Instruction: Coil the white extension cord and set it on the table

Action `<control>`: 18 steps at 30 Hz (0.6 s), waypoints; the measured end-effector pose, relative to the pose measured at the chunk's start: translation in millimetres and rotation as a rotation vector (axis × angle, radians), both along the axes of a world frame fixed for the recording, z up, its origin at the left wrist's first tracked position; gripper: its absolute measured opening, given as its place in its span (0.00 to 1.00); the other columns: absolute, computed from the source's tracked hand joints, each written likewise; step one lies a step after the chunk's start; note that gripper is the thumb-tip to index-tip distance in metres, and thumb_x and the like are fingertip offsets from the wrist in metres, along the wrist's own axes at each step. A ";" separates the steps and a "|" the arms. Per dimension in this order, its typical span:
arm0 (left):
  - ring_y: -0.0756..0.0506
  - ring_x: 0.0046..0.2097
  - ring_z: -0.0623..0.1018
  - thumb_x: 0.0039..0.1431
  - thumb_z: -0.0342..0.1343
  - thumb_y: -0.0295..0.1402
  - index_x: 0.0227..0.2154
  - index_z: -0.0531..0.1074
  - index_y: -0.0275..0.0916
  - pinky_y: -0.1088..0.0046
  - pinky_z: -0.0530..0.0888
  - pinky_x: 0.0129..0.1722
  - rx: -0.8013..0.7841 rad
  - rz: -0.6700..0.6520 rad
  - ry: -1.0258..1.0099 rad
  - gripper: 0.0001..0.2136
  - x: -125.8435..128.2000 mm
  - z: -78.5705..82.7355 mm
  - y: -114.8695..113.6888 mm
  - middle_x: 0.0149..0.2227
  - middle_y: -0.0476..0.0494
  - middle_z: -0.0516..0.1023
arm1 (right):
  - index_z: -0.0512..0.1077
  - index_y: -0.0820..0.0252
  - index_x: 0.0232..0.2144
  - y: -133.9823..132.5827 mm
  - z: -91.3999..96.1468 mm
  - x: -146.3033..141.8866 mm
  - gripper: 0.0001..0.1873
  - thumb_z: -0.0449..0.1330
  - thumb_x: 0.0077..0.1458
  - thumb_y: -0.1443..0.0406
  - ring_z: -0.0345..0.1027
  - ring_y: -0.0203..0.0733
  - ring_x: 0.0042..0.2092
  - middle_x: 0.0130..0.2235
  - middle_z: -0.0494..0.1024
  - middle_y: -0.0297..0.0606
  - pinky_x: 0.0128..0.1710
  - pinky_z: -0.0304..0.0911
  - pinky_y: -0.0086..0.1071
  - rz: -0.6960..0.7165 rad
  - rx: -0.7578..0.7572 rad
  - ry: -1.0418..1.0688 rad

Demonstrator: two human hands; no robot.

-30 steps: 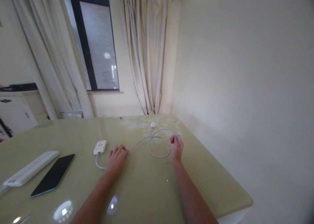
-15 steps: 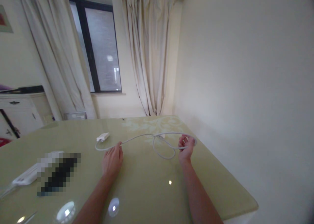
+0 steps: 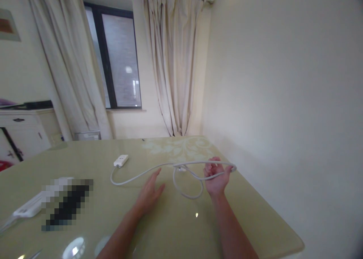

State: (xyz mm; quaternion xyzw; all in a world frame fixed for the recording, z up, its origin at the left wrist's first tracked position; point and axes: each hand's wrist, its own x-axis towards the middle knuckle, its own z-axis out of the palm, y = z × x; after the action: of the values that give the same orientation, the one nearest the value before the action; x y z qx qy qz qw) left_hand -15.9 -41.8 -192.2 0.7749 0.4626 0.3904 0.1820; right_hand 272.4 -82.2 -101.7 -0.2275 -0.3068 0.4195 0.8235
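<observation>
A white cable (image 3: 141, 173) runs over the table from a small white socket block (image 3: 121, 160) on the left to my right hand (image 3: 217, 177). That hand is curled around the cable's right end, palm up, with loops hanging to its left. One loop droops low over the tabletop. Behind the loops a small white piece, perhaps the plug (image 3: 181, 168), is partly hidden. My left hand (image 3: 150, 191) is just below the cable's middle stretch, fingers stretched and thumb apart, holding nothing.
A white power strip (image 3: 31, 207) lies at the left of the glossy green table (image 3: 170, 228), beside a dark blurred-out object (image 3: 69, 204). A wall (image 3: 278, 100) runs along the table's right side. Curtains (image 3: 178, 70), a window and a white cabinet (image 3: 25, 128) stand behind.
My left hand has let go of the cable near the socket block and moved right. My right hand has turned more palm up, still holding the cable, and its loops hang lower.
</observation>
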 end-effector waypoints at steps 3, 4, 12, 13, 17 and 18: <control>0.38 0.69 0.65 0.67 0.52 0.42 0.68 0.57 0.40 0.53 0.65 0.66 -0.036 -0.122 -0.160 0.29 24.9 5.3 -2.1 0.69 0.32 0.65 | 0.70 0.55 0.32 0.1 -1.7 -12.1 0.37 0.48 0.54 0.29 0.47 0.33 0.20 0.22 0.60 0.28 0.18 0.44 0.27 0.081 -0.046 -0.015; 0.38 0.68 0.67 0.67 0.52 0.43 0.66 0.60 0.40 0.53 0.65 0.66 -0.040 -0.138 -0.202 0.27 29.8 8.0 -2.3 0.67 0.32 0.67 | 0.70 0.55 0.31 0.6 -2.6 -15.0 0.37 0.47 0.55 0.29 0.46 0.33 0.20 0.22 0.60 0.28 0.18 0.44 0.27 0.106 -0.050 -0.011; 0.43 0.44 0.80 0.67 0.51 0.52 0.39 0.72 0.41 0.63 0.76 0.48 -0.081 -0.143 -0.472 0.18 29.5 37.2 -17.1 0.39 0.42 0.81 | 0.68 0.56 0.28 14.1 -21.6 -11.7 0.31 0.56 0.56 0.35 0.45 0.30 0.19 0.22 0.57 0.25 0.18 0.45 0.26 0.132 -0.047 0.225; 0.45 0.38 0.79 0.66 0.52 0.53 0.38 0.71 0.41 0.67 0.77 0.41 -0.115 -0.134 -0.542 0.19 29.8 40.2 -20.4 0.33 0.45 0.79 | 0.68 0.56 0.27 16.9 -25.0 -11.2 0.31 0.58 0.54 0.35 0.46 0.30 0.19 0.21 0.58 0.25 0.18 0.45 0.25 0.116 -0.079 0.254; 0.55 0.19 0.63 0.61 0.61 0.50 0.41 0.70 0.41 0.81 0.61 0.18 -0.366 -0.120 -0.924 0.17 28.3 49.7 -26.7 0.21 0.59 0.64 | 0.66 0.57 0.24 27.1 -35.2 -12.5 0.29 0.63 0.52 0.38 0.47 0.28 0.17 0.18 0.60 0.24 0.16 0.44 0.25 0.047 -0.264 0.278; 0.56 0.18 0.60 0.60 0.64 0.46 0.42 0.71 0.40 0.83 0.58 0.17 -0.436 -0.117 -1.038 0.16 26.2 51.6 -25.9 0.21 0.59 0.63 | 0.67 0.57 0.24 29.0 -36.5 -13.7 0.28 0.64 0.51 0.40 0.48 0.28 0.17 0.18 0.61 0.24 0.16 0.44 0.24 0.039 -0.299 0.253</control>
State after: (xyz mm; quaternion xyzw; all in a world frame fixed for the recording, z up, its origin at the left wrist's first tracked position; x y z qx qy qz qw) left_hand 10.3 -67.7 -140.5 0.4504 0.3386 0.6048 0.5628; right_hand 258.7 -53.1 -138.2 -0.2869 -0.1396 0.5013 0.8043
